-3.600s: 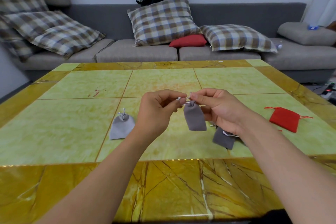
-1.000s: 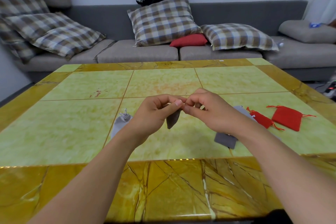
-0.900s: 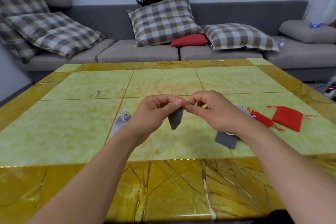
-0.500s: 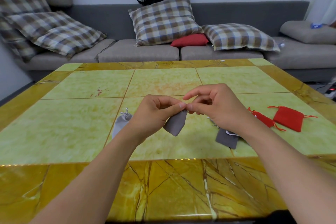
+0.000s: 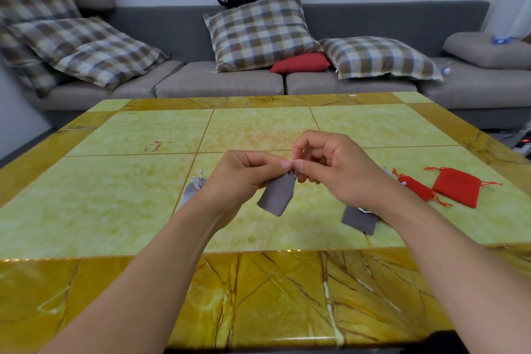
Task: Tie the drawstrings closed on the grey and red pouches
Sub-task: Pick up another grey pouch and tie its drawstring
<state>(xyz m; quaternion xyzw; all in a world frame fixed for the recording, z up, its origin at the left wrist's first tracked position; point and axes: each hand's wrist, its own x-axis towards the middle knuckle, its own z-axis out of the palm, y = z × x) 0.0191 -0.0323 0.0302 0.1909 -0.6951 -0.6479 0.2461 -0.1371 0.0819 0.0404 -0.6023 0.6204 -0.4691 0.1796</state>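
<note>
Head view shows the left hand (image 5: 238,178) and the right hand (image 5: 330,169) meeting above the green and yellow marble worktop (image 5: 115,204), with a small dark grey fabric pouch (image 5: 277,192) hanging between them, tilted and clear of the surface. The thumb and forefinger of the left hand pinch the mouth of the pouch, and the fingers (image 5: 304,165) of the right hand pinch the thin pale drawstring at the same place; the other right fingers are curled above. The knot itself is too small to see, so I cannot tell whether it is already formed. The main risk, in my judgement, is that the thin cord slips out of the pinch while it is pulled, so the loop opens again or the pouch drops to the worktop. A pull to only one side can also leave the mouth half open. A light grey pouch with its top gathered (image 5: 192,190) lies near the left wrist, another dark grey pouch (image 5: 359,218) lies under the right wrist, and two red fabric pouches (image 5: 457,187) lie further right; a careless forearm can sweep these away.
</note>
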